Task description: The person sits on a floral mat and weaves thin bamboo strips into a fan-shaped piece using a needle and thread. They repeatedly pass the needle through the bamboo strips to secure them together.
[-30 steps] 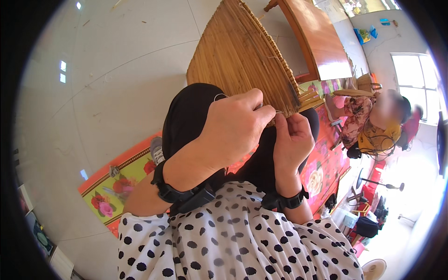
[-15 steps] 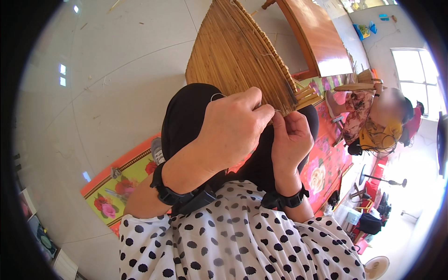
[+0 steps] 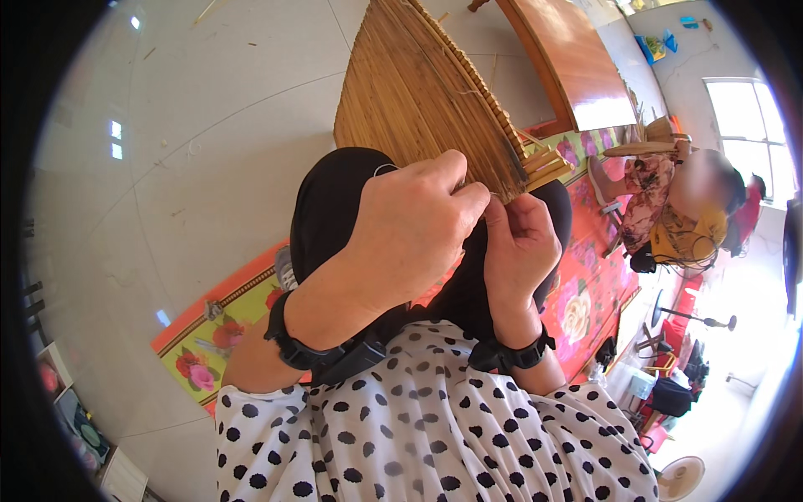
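Observation:
A brown panel of narrow plant strips [image 3: 418, 92], with a braided edge along its right side, leans away from my knees. At its near corner, several pale stalk ends [image 3: 548, 166] stick out to the right. My left hand [image 3: 411, 219] is closed, its thumb and forefinger pinched together by that corner. A thin strand [image 3: 493, 196] shows between the two hands, and a fine loop [image 3: 383, 168] curves out behind the left one. Close beside it, my right hand [image 3: 524, 244] has thumb and fingers closed on the panel's near edge. The left fingertips are partly hidden.
A wooden bench or low table [image 3: 573, 63] stands beyond the panel to the right. Under my feet lies a flowered red mat [image 3: 577, 314]. A seated person [image 3: 677, 197] holds a woven piece at the right. A pedestal fan [image 3: 694, 320] stands farther back.
Both hands stay pinched close together at the panel's near corner, with only a slight shift. The person at the right has moved a little.

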Tool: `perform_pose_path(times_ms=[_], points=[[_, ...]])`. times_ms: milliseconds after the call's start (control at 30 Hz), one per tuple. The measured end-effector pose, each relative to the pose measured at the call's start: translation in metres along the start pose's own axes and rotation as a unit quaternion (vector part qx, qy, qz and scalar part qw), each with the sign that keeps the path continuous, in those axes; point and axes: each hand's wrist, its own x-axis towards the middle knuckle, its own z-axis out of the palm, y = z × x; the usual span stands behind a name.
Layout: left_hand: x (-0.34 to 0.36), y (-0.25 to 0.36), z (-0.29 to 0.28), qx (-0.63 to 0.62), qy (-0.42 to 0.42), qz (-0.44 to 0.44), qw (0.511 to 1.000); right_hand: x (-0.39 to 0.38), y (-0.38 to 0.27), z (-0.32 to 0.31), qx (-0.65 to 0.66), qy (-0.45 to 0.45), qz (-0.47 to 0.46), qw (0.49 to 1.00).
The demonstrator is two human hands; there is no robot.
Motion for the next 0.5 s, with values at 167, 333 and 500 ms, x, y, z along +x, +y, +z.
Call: perform_pose_path(times_ms=[167, 333, 500], points=[[0.0004, 0.0005, 0.0001, -0.001, -0.001, 0.003, 1.000, 0.0001, -0.0005, -0.0007, 0.001, 0.000, 0.002, 1.000], [0.0020, 0.0002, -0.0026, 0.012, -0.011, 0.001, 1.000, 0.0002, -0.0001, -0.0005, 0.003, 0.000, 0.005, 1.000], [0.0030, -0.0003, -0.0031, 0.016, -0.016, 0.000, 1.000, 0.0008, -0.0003, 0.0005, 0.000, 0.005, -0.004, 1.000]])
